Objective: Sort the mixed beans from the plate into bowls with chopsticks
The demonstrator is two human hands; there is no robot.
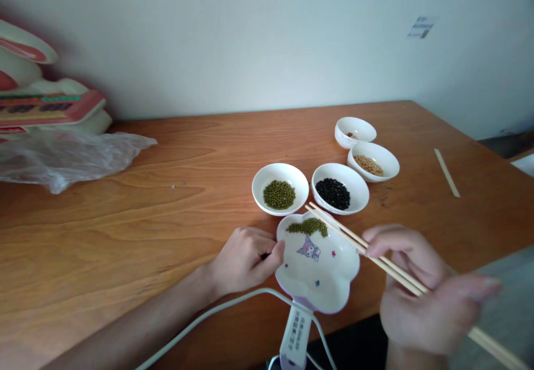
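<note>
My left hand [249,257] is closed on the left rim of a flower-shaped white dish [321,275] with a handle and a cartoon print. Green beans [309,226] lie along the dish's far side. In my right hand [421,297] is a pair of wooden chopsticks [350,236], their tips close together above the dish's far rim. Just beyond the dish stand a white bowl of green beans [279,194] and one of black beans [332,193]. Farther right are a bowl of tan beans [368,164] and a bowl [355,132] with a few reddish pieces.
A white cable [217,306] runs across the dish's handle. A thin wooden stick [447,173] lies on the table [187,203] at the right. At the far left are a plastic bag [79,156] and a red and cream toy-like object [54,103]. A wall stands behind.
</note>
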